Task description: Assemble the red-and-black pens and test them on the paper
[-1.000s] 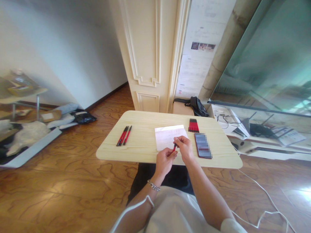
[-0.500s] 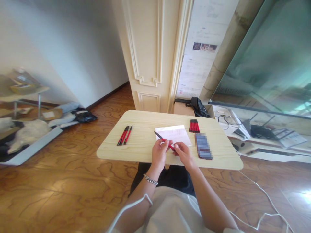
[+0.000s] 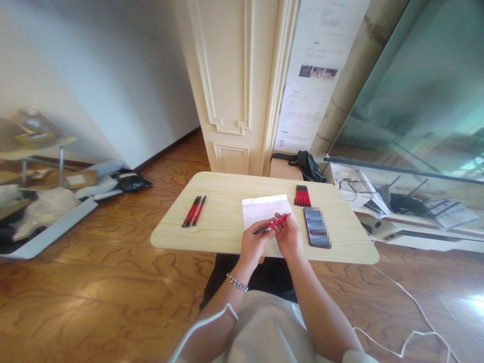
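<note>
Head view: fingers of left hand loosely curled at dark end of pen, grip unclear; fingers of right hand closed on red end. Pen slants between hands, over near part of paper on surface. Row of pens and phone right; three pens left.

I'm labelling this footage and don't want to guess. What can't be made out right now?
All in the head view:
Held pen: its red end, covered by the right hand.
Paper sheet: lower part behind the right hand and left hand; its marks too faint to read.
Smartphone: screen contents pixelated.
Wall poster: text too small and blurred.
Television: top and right side cut off by the picture's edges.
</note>
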`<state>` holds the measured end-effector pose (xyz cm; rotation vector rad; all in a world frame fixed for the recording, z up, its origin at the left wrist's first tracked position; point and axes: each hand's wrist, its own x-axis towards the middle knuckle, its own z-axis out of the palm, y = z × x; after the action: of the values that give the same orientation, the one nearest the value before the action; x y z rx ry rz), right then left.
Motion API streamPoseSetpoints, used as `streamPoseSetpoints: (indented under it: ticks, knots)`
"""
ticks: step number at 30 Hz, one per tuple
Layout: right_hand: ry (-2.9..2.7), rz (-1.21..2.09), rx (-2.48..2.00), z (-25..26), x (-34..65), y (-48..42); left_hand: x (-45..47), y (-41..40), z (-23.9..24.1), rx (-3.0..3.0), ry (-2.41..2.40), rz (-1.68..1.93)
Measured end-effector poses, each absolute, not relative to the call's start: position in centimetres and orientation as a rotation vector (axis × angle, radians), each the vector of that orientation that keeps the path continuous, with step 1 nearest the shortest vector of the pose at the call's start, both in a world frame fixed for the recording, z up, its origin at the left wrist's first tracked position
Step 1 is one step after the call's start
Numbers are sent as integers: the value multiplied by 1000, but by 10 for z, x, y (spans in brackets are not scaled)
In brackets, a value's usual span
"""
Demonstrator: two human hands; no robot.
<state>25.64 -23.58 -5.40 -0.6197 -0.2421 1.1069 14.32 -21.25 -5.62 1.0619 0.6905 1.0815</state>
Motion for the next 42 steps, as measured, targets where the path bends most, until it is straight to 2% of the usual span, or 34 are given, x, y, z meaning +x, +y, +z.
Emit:
streamPoseSetpoints:
  ticks: [11, 18, 31, 35, 42]
  knots:
    - [-233, 1137, -530, -40, 314, -237, 114, -187, -75, 1738, 1130, 1279]
    - [-280, 1042, -732, -36, 313, -235, 118, -187, -80, 2040, 1104, 1248]
    - [-309, 1099, -644, -32, 317, -226, 124, -190, -75, 2325, 937, 1060]
    - [-326, 1055, -802, -32, 316, -218, 124, -191, -72, 2385, 906, 999]
    - [-462, 742, -1287, -51, 310, -218, 126, -191, -73, 2411, 940, 981]
